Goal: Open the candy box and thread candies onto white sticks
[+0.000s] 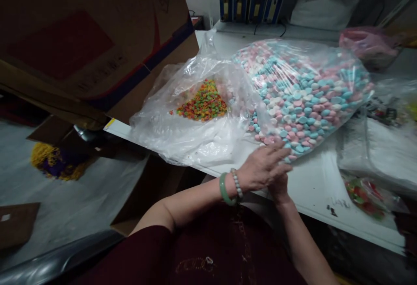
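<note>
My left hand [263, 166], with a green bangle and a beaded bracelet at its wrist, reaches across in front of me. Its fingers are stretched out and slightly apart, crossing over my right hand [279, 188]. That right hand lies beneath, its fingers mostly covered. Just beyond both hands rests a big clear bag of pink, blue and white candies [301, 98]; whether the left fingertips touch it I cannot tell. Left of it, a crumpled clear plastic bag [195, 139] holds small ring-shaped pieces [206, 104] in orange, green, red and yellow.
A large cardboard box [97, 37] stands at the left of the white table [312, 185]. At the right lie clear packets [391, 146] and a pink plastic bag [368, 44]. Blue binders [252, 7] stand behind. An open carton [143, 193] sits below the table edge.
</note>
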Available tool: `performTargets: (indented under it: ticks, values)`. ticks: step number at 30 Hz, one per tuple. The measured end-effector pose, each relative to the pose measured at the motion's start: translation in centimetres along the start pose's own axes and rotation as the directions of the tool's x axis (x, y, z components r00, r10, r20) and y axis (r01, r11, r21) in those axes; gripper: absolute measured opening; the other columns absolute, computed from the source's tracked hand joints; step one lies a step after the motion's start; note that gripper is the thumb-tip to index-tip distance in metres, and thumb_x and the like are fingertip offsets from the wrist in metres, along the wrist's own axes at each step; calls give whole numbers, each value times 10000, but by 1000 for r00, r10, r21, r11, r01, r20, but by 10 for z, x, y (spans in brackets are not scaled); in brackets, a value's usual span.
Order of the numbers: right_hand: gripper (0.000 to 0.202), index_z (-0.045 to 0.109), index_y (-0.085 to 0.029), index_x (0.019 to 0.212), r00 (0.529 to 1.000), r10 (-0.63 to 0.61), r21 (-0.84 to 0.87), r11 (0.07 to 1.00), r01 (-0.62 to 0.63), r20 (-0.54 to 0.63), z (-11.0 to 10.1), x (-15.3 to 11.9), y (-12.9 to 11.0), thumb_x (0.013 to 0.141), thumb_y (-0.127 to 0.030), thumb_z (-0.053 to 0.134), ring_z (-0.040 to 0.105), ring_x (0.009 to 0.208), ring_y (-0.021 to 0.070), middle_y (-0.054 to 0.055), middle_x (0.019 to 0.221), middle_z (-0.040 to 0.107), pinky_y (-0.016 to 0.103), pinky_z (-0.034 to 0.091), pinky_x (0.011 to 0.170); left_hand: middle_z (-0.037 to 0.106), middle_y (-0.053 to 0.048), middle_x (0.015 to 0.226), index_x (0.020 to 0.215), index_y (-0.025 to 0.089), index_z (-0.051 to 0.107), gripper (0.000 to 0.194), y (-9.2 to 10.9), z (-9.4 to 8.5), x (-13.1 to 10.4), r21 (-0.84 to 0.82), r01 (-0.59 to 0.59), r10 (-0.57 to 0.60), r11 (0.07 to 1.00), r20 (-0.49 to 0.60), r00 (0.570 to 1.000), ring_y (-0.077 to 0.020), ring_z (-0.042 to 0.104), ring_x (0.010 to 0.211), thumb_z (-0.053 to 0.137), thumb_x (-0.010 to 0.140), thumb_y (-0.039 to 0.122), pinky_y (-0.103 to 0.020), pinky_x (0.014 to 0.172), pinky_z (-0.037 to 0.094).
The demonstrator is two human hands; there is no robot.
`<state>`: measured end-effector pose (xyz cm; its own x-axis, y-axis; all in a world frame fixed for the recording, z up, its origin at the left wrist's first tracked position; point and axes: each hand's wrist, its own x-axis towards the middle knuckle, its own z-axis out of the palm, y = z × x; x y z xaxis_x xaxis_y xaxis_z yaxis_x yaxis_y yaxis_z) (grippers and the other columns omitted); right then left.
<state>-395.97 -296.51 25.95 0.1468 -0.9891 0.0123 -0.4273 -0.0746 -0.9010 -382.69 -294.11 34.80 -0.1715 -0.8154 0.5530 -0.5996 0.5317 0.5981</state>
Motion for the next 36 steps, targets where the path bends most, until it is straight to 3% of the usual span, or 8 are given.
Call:
performTargets:
  ticks: [3,5,9,12,15,22,29,36]
  values:
    - [351,572,-193,1017,981,188,110,975,-191,41,-18,-4,0,781,-449,610,608,536,180,8,645,609,328,546,542,589,-141,1343,1248,181,581,386,-54,-40,-22,212,284,-243,935,-197,950,-229,554,1238,454,968,414,-413,1046,454]
    - [407,548,-187,1038,942,314,190,924,-332,117,-19,-7,-9,740,-446,646,567,466,144,-17,624,609,272,494,466,552,-182,1369,1291,143,550,416,-94,-64,-40,426,498,-419,756,-269,867,-294,490,1291,516,937,359,-479,1082,384]
    - [420,555,-173,1037,895,282,181,916,-358,346,3,-5,-40,715,-421,658,519,427,107,-31,618,610,228,430,433,638,-182,1158,1299,102,529,397,-143,-79,-76,655,560,-665,508,-115,738,-300,557,1123,495,922,222,-444,957,422]
    - [338,586,-174,992,863,184,144,949,-281,470,36,8,-69,727,-379,632,510,420,93,-25,660,622,224,424,433,642,-142,1047,1211,118,588,326,-146,-66,-93,707,373,-608,601,101,788,-268,551,1046,414,937,145,-407,921,425]
    - [267,594,-191,981,840,95,114,976,-183,534,80,35,-92,736,-297,574,522,414,93,-30,686,639,218,418,424,622,-132,1103,1314,118,524,383,-142,-59,-105,672,301,-507,677,130,852,-268,517,1105,402,961,203,-416,976,403]
    - [236,483,-206,801,791,203,55,957,-286,577,170,99,-87,579,-130,510,392,309,78,-98,451,489,182,256,321,505,-150,1419,1462,166,405,621,-132,-87,-140,509,261,-417,820,218,883,-293,397,1361,474,936,488,-476,1155,260]
    - [261,478,-207,868,753,208,130,923,-362,625,159,89,-98,621,-183,557,403,348,70,-69,568,574,184,253,329,357,-190,1547,1516,149,325,610,-170,-117,-144,714,374,-559,592,29,828,-341,279,1455,445,945,328,-561,1177,161]
    - [298,584,-223,905,830,155,-345,938,48,536,151,83,-93,644,-102,507,529,571,133,-37,648,584,210,375,523,517,-176,1432,1391,162,522,520,-202,-141,-123,693,475,-606,543,-69,793,-312,400,1386,319,917,97,-536,1153,252]
